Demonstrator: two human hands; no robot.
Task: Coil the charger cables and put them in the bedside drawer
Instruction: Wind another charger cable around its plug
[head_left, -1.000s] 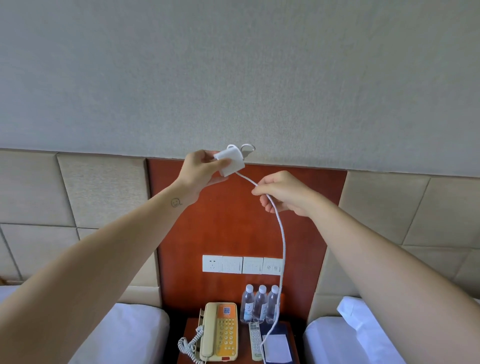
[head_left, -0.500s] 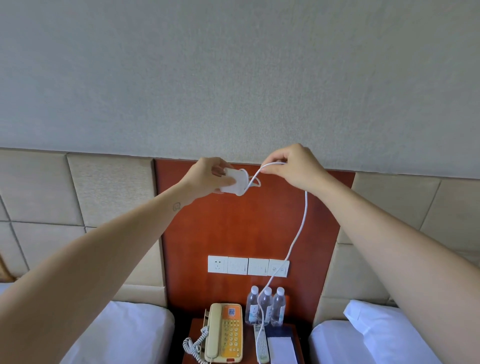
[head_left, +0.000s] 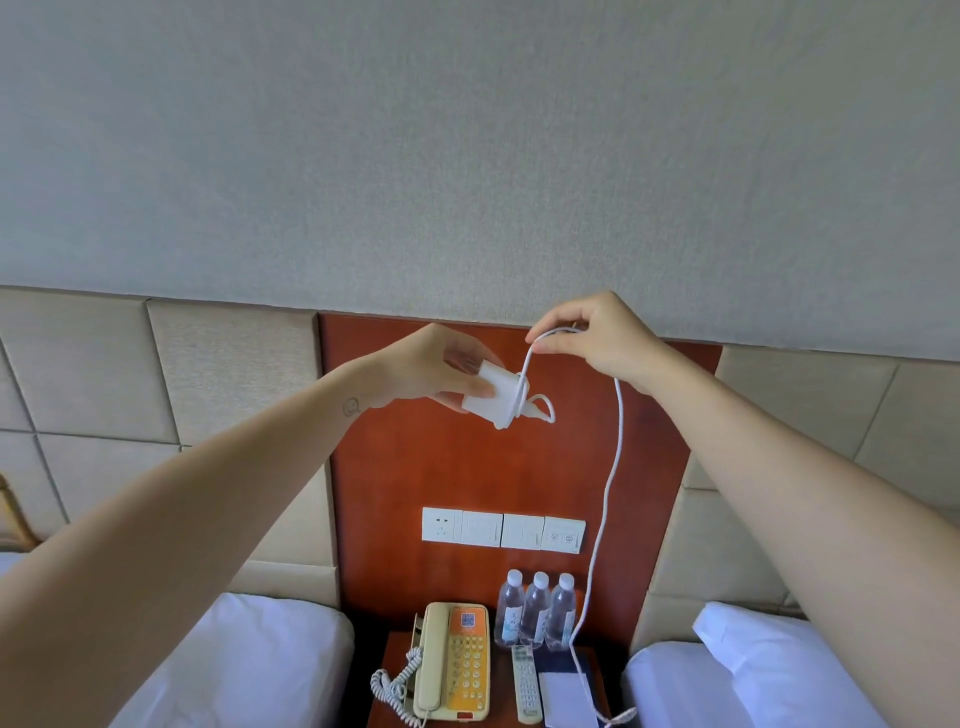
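Both hands are up in the middle of the frame, working one white charger. Left hand pinches the charger block between thumb and fingers, holding it out flat so its far end is free to take the wraps. Right hand, just above and to the right, has its fingertips closed on the cable, lifting it clear of the block for a pass over the top. One turn sits round the block's end, and a small loop pokes out beside it where the lead leaves the plug.

From the right hand the cable drops in a long slack curve down the right of centre, its tail landing on the nightstand at the bottom edge. My read: the wrap has only just begun, most of the length is yet to be taken up, and the hands are raised this high to keep that slack hanging free of snags.

Below, on the nightstand, stand a cream and orange telephone, three water bottles, a remote and a white notepad. A row of wall sockets sits on the red wooden panel behind. White bedding fills both lower corners. No drawer shows from here.
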